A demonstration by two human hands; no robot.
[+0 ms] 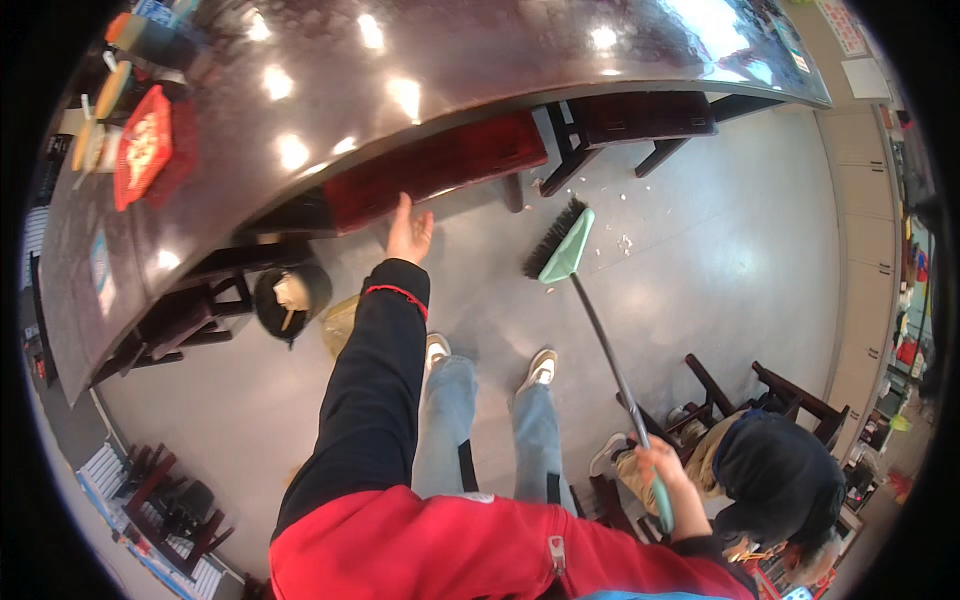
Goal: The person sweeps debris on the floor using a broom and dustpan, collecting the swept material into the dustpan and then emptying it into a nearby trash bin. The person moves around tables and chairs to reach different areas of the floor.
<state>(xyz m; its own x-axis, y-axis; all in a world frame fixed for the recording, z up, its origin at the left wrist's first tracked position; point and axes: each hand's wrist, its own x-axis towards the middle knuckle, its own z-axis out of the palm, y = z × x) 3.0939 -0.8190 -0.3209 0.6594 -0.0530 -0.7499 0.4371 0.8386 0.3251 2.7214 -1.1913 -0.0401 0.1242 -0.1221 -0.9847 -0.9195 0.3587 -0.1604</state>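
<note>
My right hand point(660, 462) is wrapped round the upper handle of a broom point(568, 248). Its pale green head with dark bristles rests on the grey floor point(700, 270), out ahead of my feet. Small pale scraps point(625, 243) lie scattered to the right of the bristles. Reaching forward, my left hand point(408, 235) has its fingers apart and nothing in them. It is close to the edge of a dark red bench point(440, 165) under the table; whether it touches the wood, I cannot tell.
A long glossy dark table point(330, 60) curves across the far side, with a red basket point(145, 148) on its left part. A second bench point(645, 117), a black bin point(290, 300) and a yellowish bag point(342, 325) stand below. A person in dark headwear point(780, 470) sits at lower right.
</note>
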